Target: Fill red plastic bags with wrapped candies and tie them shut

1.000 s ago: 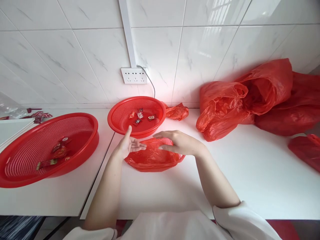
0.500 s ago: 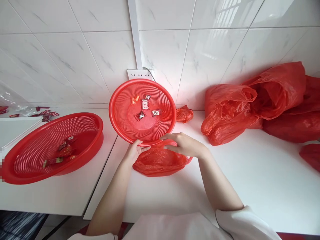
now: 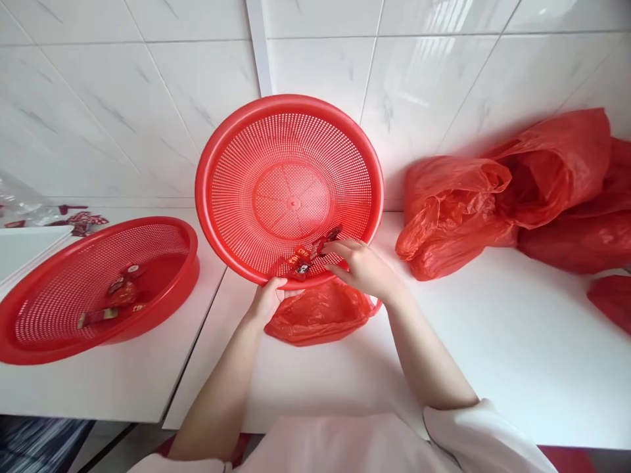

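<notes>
A round red mesh basket (image 3: 290, 141) is tipped up steeply, its inside facing me. My left hand (image 3: 269, 299) grips its lower rim, thumb over the edge and fingers beneath. Several wrapped candies (image 3: 302, 261) lie together at the basket's low side. Over the lower right rim is my right hand (image 3: 359, 266), fingers apart and reaching in beside the candies; whether its fingertips touch one is hard to tell. Below the rim, an open red plastic bag (image 3: 318, 322) rests on the white table.
Another red basket (image 3: 185, 279) with a few candies stands at the left. Full-looking red bags (image 3: 448, 223) sit against the tiled wall at the right. A white box or board (image 3: 29, 253) and loose wrappers (image 3: 83, 222) are at the far left.
The basket has been raised and tilted further toward me. Its candies have slid from the middle down to the low rim, near my right hand.
</notes>
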### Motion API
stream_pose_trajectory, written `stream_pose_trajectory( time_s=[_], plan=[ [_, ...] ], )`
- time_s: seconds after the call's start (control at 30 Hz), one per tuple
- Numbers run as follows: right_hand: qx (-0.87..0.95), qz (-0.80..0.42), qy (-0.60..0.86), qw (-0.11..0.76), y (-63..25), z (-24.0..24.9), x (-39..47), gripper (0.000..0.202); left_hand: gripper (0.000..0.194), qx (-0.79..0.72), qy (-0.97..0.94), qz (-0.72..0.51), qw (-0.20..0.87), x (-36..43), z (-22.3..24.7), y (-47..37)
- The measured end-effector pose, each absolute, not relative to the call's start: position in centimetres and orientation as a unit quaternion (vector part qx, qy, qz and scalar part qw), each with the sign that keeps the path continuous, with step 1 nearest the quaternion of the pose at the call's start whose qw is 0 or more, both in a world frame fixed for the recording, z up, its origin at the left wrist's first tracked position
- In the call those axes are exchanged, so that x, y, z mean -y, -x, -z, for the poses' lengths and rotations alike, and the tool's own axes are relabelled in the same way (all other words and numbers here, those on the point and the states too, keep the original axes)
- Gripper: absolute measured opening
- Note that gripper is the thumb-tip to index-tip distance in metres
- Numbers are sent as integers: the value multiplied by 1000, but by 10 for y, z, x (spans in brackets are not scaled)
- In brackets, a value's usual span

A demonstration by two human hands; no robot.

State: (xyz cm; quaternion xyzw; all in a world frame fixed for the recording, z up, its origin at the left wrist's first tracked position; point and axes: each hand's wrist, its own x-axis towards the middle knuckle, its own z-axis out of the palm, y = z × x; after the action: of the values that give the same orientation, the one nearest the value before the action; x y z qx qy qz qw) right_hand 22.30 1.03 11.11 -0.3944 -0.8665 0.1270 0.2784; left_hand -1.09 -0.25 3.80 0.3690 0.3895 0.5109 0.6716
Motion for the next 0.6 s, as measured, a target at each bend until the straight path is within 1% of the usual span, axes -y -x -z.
stream_pose_trajectory(
  time_s=[0.07,0.17,0.2,0.23,0.27,0.33,0.37,0.5,0.6],
  plan=[
    [878,-122,373,274,-212,-105,-10,43,32,-387,-375,-498,679,4,-38,9],
    [907,-118,333,229,-194,-91,-10,70,38,-379,-373,-501,683,3,-37,8],
    [914,-117,326,212,-190,-86,-10,72,39,-376,-369,-510,680,2,-36,9],
    [917,-119,324,201,-187,-83,-10,69,39,-372,-365,-520,677,1,-35,10],
    [917,-120,326,196,-185,-82,-10,61,39,-370,-361,-528,674,0,-35,12],
    [911,-122,334,207,-186,-84,-9,44,36,-378,-357,-532,669,-2,-34,15],
    [906,-124,342,217,-188,-87,-9,39,35,-385,-357,-530,666,-3,-34,16],
    [883,-179,362,240,-199,-103,-4,34,33,-401,-355,-541,648,-5,-33,19],
    [883,-224,346,226,-202,-110,1,29,29,-395,-344,-571,633,-7,-33,22]
  ],
)
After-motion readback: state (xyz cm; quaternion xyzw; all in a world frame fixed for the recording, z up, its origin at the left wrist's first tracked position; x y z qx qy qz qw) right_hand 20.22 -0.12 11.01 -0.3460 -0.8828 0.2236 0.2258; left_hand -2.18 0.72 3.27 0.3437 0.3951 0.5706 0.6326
